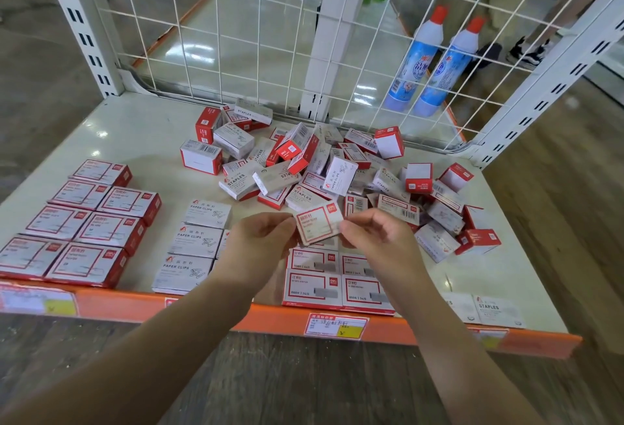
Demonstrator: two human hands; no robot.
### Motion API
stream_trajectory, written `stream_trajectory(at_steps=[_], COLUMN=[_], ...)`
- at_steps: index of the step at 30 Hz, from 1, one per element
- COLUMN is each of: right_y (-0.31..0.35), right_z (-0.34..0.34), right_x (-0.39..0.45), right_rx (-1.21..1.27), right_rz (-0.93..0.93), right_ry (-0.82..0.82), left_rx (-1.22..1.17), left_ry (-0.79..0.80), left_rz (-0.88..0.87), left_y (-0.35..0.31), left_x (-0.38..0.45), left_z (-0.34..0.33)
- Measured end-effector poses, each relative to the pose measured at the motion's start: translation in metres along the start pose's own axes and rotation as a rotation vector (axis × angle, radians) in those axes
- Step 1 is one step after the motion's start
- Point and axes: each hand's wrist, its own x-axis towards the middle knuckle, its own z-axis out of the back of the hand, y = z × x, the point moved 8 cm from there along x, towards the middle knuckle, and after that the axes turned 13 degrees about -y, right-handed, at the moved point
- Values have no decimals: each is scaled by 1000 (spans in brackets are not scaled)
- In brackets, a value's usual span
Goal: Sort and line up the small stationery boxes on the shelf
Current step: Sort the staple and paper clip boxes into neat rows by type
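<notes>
A small red-and-white stationery box (pixel 318 224) is held above the shelf's front middle. My left hand (pixel 261 242) pinches its left edge and my right hand (pixel 374 239) pinches its right edge. Behind it lies a jumbled pile of boxes (pixel 320 168), red ones and grey ones marked STAPLES or PAPER CLIPS. Red-framed boxes (pixel 77 225) stand in rows at the front left. A column of grey PAPER CLIPS boxes (pixel 194 245) sits beside them. Under my hands lie red-framed staple boxes (pixel 314 284), partly hidden. Two grey STAPLES boxes (pixel 489 310) sit at the front right.
The white shelf (pixel 141 134) has an orange front lip (pixel 209 306) with price labels. A white wire grid (pixel 256 36) closes the back. Two blue bottles with red caps (pixel 435 60) stand behind the grid. A person's legs and shoes show at the far right.
</notes>
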Motion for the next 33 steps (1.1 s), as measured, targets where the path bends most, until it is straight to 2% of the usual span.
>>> stream_trajectory(at_steps=[3, 10, 16, 33], right_y=[-1, 0, 0, 6], right_z=[-3, -13, -7, -15], right_x=[-3, -12, -7, -7], right_rx=[-61, -27, -49, -437], right_rz=[26, 50, 98, 295], right_ry=[39, 220, 118, 183], left_rx=[-31, 11, 33, 343], left_ry=[-9, -32, 15, 16], left_rz=[-3, -58, -69, -275], left_y=[-3, -5, -1, 2], left_x=[1, 3, 2, 6], left_z=[3, 7, 4, 7])
